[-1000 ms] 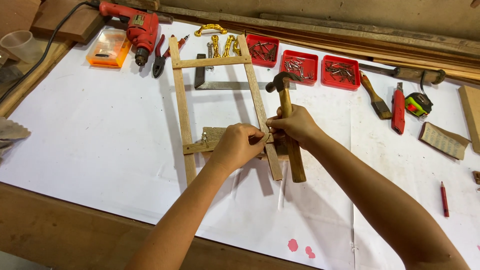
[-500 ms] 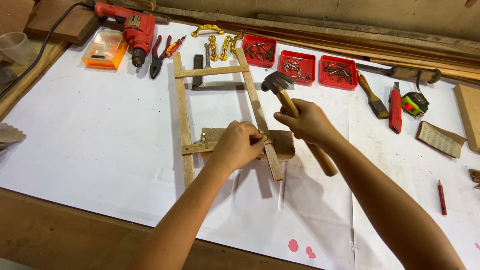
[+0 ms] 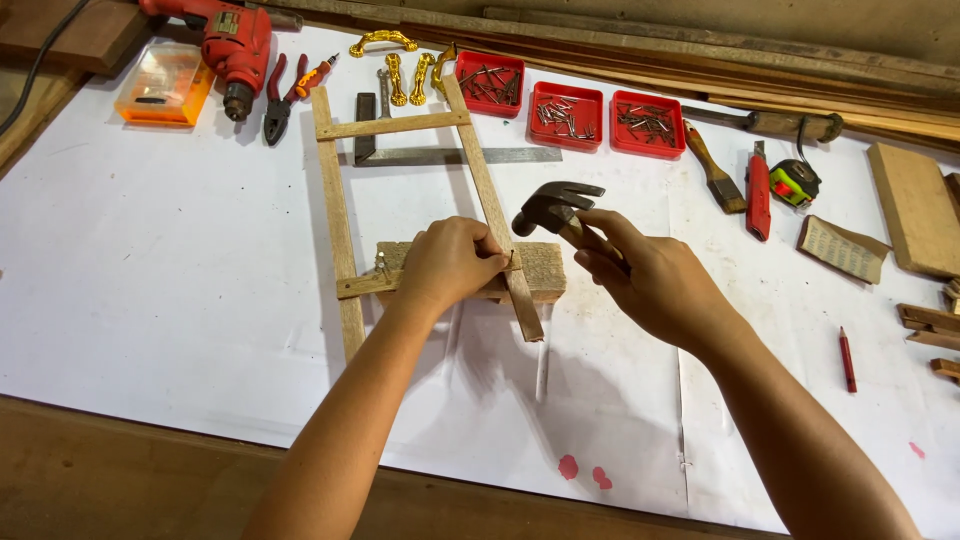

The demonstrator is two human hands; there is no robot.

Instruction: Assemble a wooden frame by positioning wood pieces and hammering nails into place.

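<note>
Left hand point(image 3: 455, 262): you pinch the joint of the wooden frame point(image 3: 345, 250) steady on the block point(image 3: 545, 272) | Right hand point(image 3: 650, 285): grips hammer point(image 3: 555, 207), raised beside it.

Two bare forearms, no sleeves in view. No gloves, rings, watch or bands on the left hand point(image 3: 452, 262) or right hand point(image 3: 648, 283). Short, plain nails on the fingers. Slim wrists, smooth forearms running off the bottom edge.

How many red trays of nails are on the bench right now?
3, in a row at the back of the bench: left tray, middle tray, right tray. None looks hidden.
</note>
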